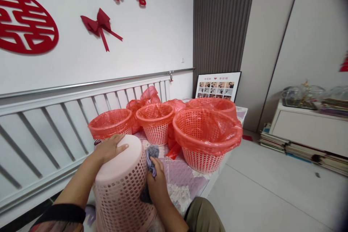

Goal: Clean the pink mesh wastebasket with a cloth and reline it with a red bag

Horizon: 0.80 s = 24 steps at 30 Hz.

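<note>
A pale pink plastic basket [119, 195] with round holes stands upside down in front of me, its solid base facing up. My left hand [110, 148] lies on that base with the fingers stretched out. In my right hand [159, 183] is a grey and lilac cloth [152, 156], pressed against the basket's perforated side. Just beyond stand more baskets lined with red plastic bags: a small basket [156, 134] in the middle, a wide basket [206, 156] at the right and another basket [111, 125] at the left.
The baskets stand on a table with a lilac patterned cloth [176, 170]. A white radiator [67, 123] runs along the wall at the left. A framed photo board [217, 85] leans behind. To the right, a white cabinet [307, 127] has stacked magazines [299, 152] beside it.
</note>
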Available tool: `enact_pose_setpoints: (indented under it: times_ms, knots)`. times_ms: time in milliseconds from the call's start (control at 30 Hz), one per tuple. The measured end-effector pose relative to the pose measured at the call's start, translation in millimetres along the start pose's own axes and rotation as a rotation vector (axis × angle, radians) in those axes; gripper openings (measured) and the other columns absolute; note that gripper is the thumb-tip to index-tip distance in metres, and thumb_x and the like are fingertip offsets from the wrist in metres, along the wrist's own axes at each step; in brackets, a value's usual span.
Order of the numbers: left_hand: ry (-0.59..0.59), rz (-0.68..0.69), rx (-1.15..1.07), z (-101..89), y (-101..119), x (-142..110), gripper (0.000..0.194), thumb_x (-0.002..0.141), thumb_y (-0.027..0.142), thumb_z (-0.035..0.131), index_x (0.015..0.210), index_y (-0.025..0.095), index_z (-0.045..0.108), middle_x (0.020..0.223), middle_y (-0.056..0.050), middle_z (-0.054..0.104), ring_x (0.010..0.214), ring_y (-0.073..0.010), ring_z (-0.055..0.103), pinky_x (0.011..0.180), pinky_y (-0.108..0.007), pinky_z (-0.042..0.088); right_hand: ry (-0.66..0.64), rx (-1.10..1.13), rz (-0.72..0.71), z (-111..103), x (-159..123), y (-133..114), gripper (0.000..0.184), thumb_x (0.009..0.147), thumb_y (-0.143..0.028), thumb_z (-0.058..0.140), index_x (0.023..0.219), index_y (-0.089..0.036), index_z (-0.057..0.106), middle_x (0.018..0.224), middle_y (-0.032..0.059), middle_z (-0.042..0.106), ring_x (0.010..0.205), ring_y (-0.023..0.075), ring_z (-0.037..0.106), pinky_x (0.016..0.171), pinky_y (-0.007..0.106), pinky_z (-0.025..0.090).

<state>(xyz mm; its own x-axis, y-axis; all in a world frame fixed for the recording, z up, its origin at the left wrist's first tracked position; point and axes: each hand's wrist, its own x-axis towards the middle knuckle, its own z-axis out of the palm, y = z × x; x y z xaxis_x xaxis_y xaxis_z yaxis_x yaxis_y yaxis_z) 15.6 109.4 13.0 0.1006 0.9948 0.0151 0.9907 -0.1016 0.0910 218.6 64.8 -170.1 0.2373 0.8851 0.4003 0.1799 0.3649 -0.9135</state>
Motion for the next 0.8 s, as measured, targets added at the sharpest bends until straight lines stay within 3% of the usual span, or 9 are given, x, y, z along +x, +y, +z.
enact_pose_setpoints:
  times_ms: [100,200,267,433,533,633,800]
  knots:
    - [-0.002,0.003,0.003,0.1,0.1,-0.2,0.087,0.087,0.070,0.031,0.157,0.017,0.033,0.166,-0.013,0.035,0.152,-0.0343,0.033,0.122,-0.051,0.029,0.000,0.070,-0.152,2.3,-5.7,-46.7,0.053,0.086,-0.016,0.054,0.138,-0.025,0.058,0.150,0.0091,0.051,0.142,0.0246,0.046,0.119,0.044,0.040]
    - [-0.004,-0.001,0.006,-0.4,0.8,-0.7,0.088,0.087,0.070,0.030,0.157,0.017,0.033,0.165,-0.013,0.036,0.151,-0.0349,0.034,0.122,-0.052,0.029,0.008,0.070,-0.281,4.3,-15.8,-52.8,0.054,0.089,-0.015,0.051,0.143,-0.025,0.052,0.156,0.0102,0.043,0.146,0.0253,0.040,0.121,0.047,0.037]
    - [-0.005,-0.003,0.006,-0.8,1.1,-0.9,0.088,0.087,0.070,0.031,0.157,0.017,0.034,0.165,-0.013,0.036,0.151,-0.0350,0.035,0.122,-0.052,0.029,0.038,0.036,-0.255,4.0,-23.5,-25.7,0.054,0.090,-0.015,0.049,0.143,-0.023,0.051,0.155,0.0124,0.044,0.146,0.0268,0.041,0.120,0.050,0.037]
    - [-0.012,0.001,-0.006,-0.7,0.3,-0.3,0.089,0.087,0.071,0.030,0.157,0.017,0.032,0.166,-0.013,0.034,0.152,-0.0353,0.034,0.123,-0.053,0.028,0.028,-0.104,-0.006,-10.4,-44.8,81.2,0.058,0.077,-0.013,0.051,0.134,-0.022,0.058,0.138,0.0115,0.061,0.134,0.0324,0.055,0.114,0.057,0.044]
    - [-0.011,0.002,-0.010,-0.4,0.0,-0.4,0.088,0.088,0.070,0.030,0.157,0.017,0.032,0.166,-0.014,0.033,0.152,-0.0355,0.033,0.123,-0.053,0.027,0.037,-0.137,0.055,-16.6,-51.6,107.8,0.056,0.073,-0.015,0.053,0.127,-0.024,0.062,0.131,0.0107,0.066,0.127,0.0349,0.060,0.111,0.059,0.045]
    - [-0.007,0.004,-0.007,-0.3,-0.2,-0.6,0.088,0.088,0.070,0.031,0.157,0.016,0.034,0.165,-0.015,0.035,0.152,-0.0368,0.033,0.123,-0.054,0.027,0.065,-0.101,0.075,-11.0,-48.6,89.8,0.052,0.076,-0.016,0.055,0.126,-0.021,0.064,0.133,0.0130,0.065,0.129,0.0348,0.059,0.113,0.057,0.044]
    - [0.004,0.017,-0.001,1.1,-1.5,0.7,0.088,0.087,0.071,0.031,0.157,0.016,0.034,0.165,-0.014,0.036,0.151,-0.0359,0.035,0.122,-0.053,0.029,0.081,0.021,-0.008,5.0,-42.5,-0.6,0.046,0.089,-0.021,0.057,0.135,-0.023,0.061,0.147,0.0119,0.055,0.139,0.0299,0.051,0.116,0.050,0.043]
